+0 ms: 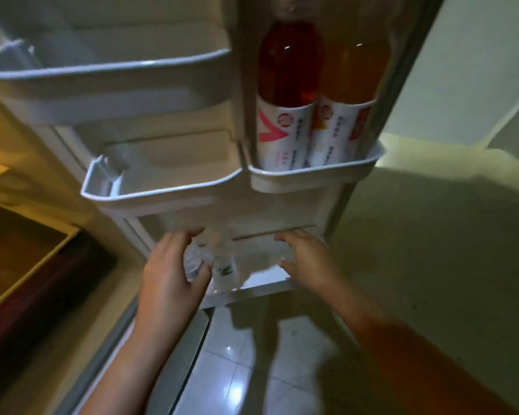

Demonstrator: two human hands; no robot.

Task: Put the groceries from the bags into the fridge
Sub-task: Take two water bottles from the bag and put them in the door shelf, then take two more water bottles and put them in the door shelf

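The fridge door stands open in front of me. In its bottom door shelf (270, 280) stand two clear water bottles, blurred. My left hand (171, 271) curls around the left water bottle (192, 265), thumb in front and fingers behind. The second water bottle (226, 265) stands just to its right, touching it. My right hand (306, 256) hovers with fingers spread over the right part of the same shelf and holds nothing. A red drink bottle (285, 85) and an orange drink bottle (351, 85) stand in the small right door bin (312, 182).
A small clear bottle (114, 163) sits at the left end of the middle door bin (162, 193). The top door bin (102, 73) holds nothing visible. The fridge interior (18, 250) is at left, tiled floor (231, 369) below, and a wall (462, 205) at right.
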